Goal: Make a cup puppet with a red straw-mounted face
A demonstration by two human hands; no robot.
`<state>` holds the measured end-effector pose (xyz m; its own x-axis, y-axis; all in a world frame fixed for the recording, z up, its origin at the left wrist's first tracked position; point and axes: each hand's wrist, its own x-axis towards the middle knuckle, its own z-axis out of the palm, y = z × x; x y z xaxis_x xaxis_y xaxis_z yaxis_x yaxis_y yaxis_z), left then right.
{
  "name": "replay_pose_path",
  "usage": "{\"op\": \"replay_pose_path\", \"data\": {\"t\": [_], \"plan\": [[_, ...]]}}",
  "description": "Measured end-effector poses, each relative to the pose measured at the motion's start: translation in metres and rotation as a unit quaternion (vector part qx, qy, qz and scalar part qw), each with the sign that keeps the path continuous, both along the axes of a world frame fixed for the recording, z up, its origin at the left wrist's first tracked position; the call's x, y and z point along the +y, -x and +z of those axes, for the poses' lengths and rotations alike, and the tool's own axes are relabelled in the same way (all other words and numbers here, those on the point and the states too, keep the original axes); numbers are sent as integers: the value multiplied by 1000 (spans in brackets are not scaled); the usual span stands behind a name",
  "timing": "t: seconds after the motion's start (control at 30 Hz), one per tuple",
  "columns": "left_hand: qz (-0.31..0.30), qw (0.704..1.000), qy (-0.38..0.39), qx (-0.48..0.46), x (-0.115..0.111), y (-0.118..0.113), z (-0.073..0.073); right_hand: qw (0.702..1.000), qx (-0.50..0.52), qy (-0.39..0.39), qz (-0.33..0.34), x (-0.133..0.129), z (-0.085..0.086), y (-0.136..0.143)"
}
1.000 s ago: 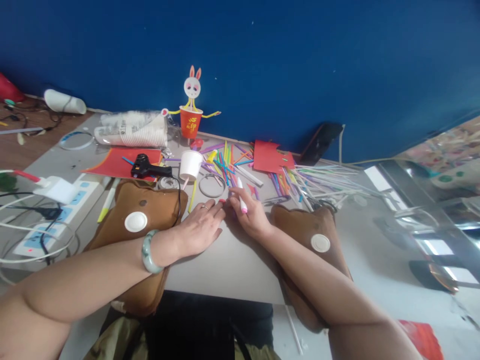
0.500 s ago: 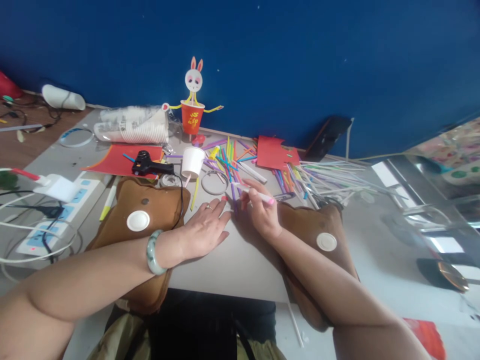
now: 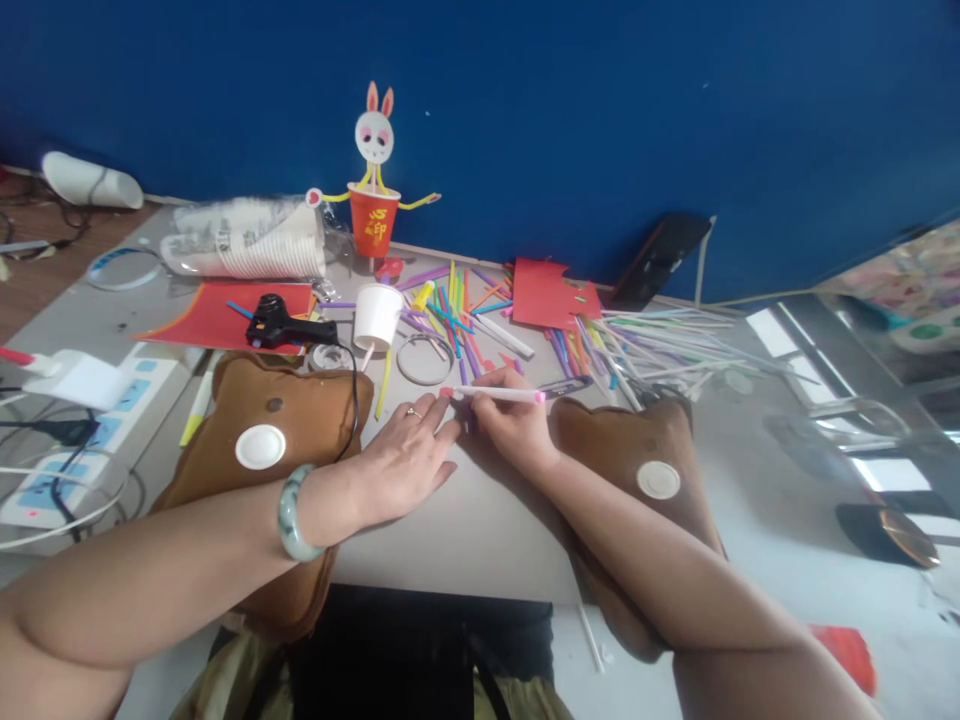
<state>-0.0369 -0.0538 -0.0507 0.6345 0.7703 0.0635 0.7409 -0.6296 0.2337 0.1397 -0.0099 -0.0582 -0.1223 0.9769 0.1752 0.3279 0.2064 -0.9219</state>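
Note:
My right hand [image 3: 514, 425] is closed around a white marker [image 3: 506, 394] with a pink end, which lies nearly level and points left. Its left end is close to a small red piece [image 3: 447, 392] by my left fingertips. My left hand [image 3: 409, 455] lies flat on the table with its fingers stretched out; whether anything is under them is hidden. Just beyond the hands are a ring of tape [image 3: 424, 358] and a white paper cup [image 3: 377, 316] on a straw. A purple straw partly shows behind my right hand.
A rabbit figure on a red cup [image 3: 373, 220] stands at the back. A black glue gun [image 3: 289, 325] rests on red paper [image 3: 202, 318]. Brown cushions [image 3: 300, 400] lie under both forearms. Loose straws [image 3: 660, 345] spread behind; a power strip [image 3: 112, 430] with cables is left.
My right hand has lowered to the table and moved slightly left, bringing the marker's left end toward the red piece. My left hand stays flat. The view has shifted slightly.

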Motion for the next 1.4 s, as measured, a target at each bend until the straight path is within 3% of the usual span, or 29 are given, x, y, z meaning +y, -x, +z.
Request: {"op": "replay_pose_path", "data": {"t": [0.43,1.4], "plan": [[2,1000,-5,-13,0,2,-6,996,-65,-62,-4,3,-6,-2],[5,1000,1,-15,1,4,-7,995,-77,-58,-1,4,-9,-3]]}}
